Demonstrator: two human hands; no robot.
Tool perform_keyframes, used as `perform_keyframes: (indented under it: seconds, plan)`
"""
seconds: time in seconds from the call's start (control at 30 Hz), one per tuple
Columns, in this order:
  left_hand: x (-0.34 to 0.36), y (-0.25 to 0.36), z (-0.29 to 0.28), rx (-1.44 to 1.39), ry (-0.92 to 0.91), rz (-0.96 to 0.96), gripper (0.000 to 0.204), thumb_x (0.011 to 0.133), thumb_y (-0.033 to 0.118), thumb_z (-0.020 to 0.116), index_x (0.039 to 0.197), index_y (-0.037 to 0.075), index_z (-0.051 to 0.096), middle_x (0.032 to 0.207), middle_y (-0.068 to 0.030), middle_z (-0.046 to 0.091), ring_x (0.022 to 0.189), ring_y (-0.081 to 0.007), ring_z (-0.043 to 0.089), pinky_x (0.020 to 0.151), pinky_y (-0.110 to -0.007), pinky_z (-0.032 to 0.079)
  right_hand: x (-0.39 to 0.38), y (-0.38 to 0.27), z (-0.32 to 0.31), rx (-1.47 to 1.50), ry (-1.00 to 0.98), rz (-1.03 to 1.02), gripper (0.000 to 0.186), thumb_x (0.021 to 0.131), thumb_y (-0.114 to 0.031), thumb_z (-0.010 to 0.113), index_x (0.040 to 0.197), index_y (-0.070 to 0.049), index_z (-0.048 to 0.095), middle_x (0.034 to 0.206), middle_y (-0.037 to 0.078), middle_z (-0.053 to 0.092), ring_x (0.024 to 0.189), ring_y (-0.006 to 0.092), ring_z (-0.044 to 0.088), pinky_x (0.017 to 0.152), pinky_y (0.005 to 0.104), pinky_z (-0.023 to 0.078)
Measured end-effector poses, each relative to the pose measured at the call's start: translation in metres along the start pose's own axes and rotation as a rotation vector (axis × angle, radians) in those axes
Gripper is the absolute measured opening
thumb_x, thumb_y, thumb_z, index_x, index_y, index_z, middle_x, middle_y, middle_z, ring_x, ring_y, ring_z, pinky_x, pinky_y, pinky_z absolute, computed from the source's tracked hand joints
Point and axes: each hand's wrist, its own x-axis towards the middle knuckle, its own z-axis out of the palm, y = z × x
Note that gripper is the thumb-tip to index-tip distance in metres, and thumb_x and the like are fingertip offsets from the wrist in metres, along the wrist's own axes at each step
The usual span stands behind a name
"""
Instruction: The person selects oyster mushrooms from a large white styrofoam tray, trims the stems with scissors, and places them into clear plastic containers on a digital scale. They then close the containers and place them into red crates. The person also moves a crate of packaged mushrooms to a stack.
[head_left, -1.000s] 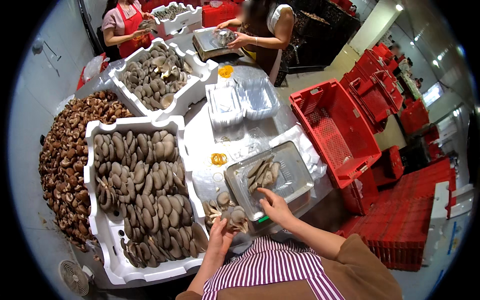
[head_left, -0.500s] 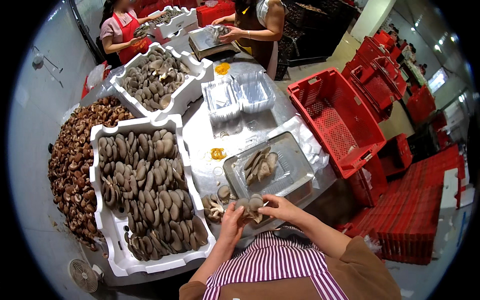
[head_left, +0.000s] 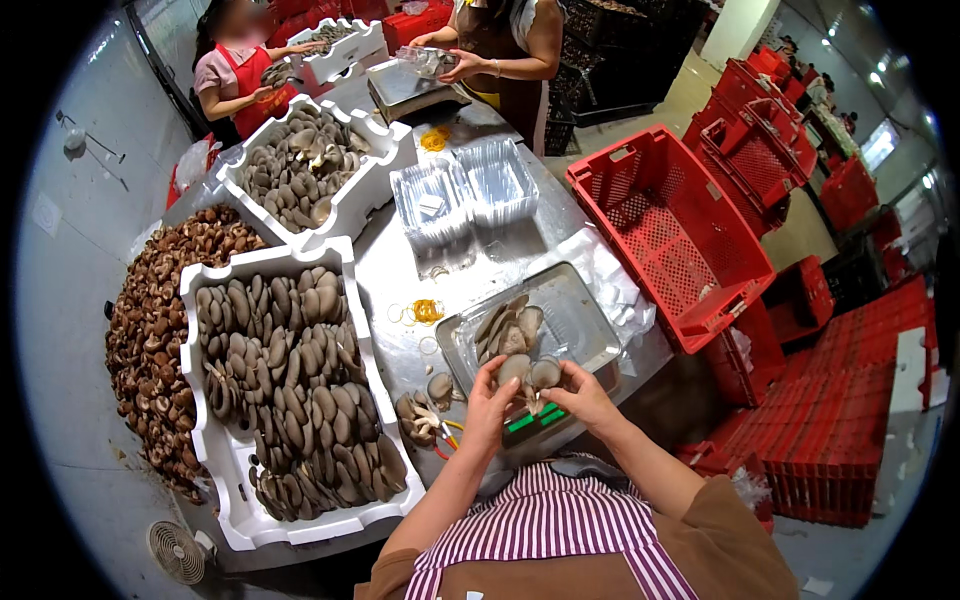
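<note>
Both my hands hold a small cluster of grey oyster mushrooms (head_left: pixel 541 374) over the near edge of a metal scale pan (head_left: pixel 598 352). My left hand (head_left: pixel 490 405) grips its left side, with the thumb against a cap. My right hand (head_left: pixel 585 397) pinches the right side. Just beyond, more oyster mushrooms (head_left: pixel 508 328) lie in a clear plastic tray (head_left: pixel 556 316) on the pan. A green display (head_left: pixel 535 416) shows below my fingers. Left of the pan lie loose mushrooms (head_left: pixel 414 418), beside a tool with red and yellow handles (head_left: pixel 448 436), partly hidden by my left arm.
A white foam crate (head_left: pixel 222 500) of oyster mushrooms stands left, another foam crate (head_left: pixel 395 150) behind it. Brown mushrooms (head_left: pixel 150 340) are heaped alongside. Stacked clear trays (head_left: pixel 465 185) and yellow rubber bands (head_left: pixel 427 311) lie ahead. A red crate (head_left: pixel 665 245) stands right. Two people work across the table.
My hands have moved forward and a little right with the mushroom cluster, from the pan's front edge to over it. The green display and the coloured handles have come into sight.
</note>
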Motion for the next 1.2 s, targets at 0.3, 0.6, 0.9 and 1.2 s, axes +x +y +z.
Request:
perform_keyframes:
  seconds: [0.3,0.6,0.9,1.2]
  plan:
    - [-0.002,-0.014,-0.006,0.096,0.046,0.067,0.037,0.096,0.012,0.059,0.131,0.003,0.048,0.126,-0.0131,0.055,0.104,-0.027,0.066,0.087,-0.037,0.056,0.035,0.006,-0.018,-0.117,0.323,-0.295,0.018,0.087,-0.007,0.069,0.102,-0.001,0.062,0.092,0.001,0.065,0.079,0.0068,0.058,0.068,0.023,0.047]
    - [0.005,-0.019,-0.029,0.067,0.124,0.109,0.023,0.097,0.012,0.058,0.118,0.002,0.057,0.113,-0.0107,0.063,0.093,-0.0217,0.068,0.08,-0.032,0.057,0.049,0.003,-0.008,-0.537,0.531,-0.483,0.01,0.085,-0.006,0.066,0.093,-0.001,0.062,0.086,0.01,0.065,0.072,0.0208,0.063,0.065,0.0313,0.05]
    - [0.009,-0.033,-0.015,0.138,0.006,-0.081,0.027,0.098,0.013,0.056,0.122,0.001,0.056,0.101,-0.0093,0.067,0.081,-0.0153,0.067,0.073,-0.028,0.055,0.038,0.003,-0.007,-1.078,0.425,-0.065,0.04,0.077,-0.041,0.076,0.085,-0.005,0.061,0.08,0.012,0.065,0.073,0.0311,0.065,0.065,0.0421,0.049]
    - [0.022,-0.045,-0.012,0.174,-0.084,-0.126,0.03,0.099,0.015,0.056,0.125,0.002,0.054,0.104,-0.0101,0.066,0.083,-0.0166,0.067,0.074,-0.029,0.055,0.041,0.023,-0.017,-0.793,0.509,-0.197,0.027,0.079,-0.026,0.074,0.083,-0.003,0.061,0.076,0.01,0.065,0.066,0.0258,0.063,0.061,0.0376,0.049]
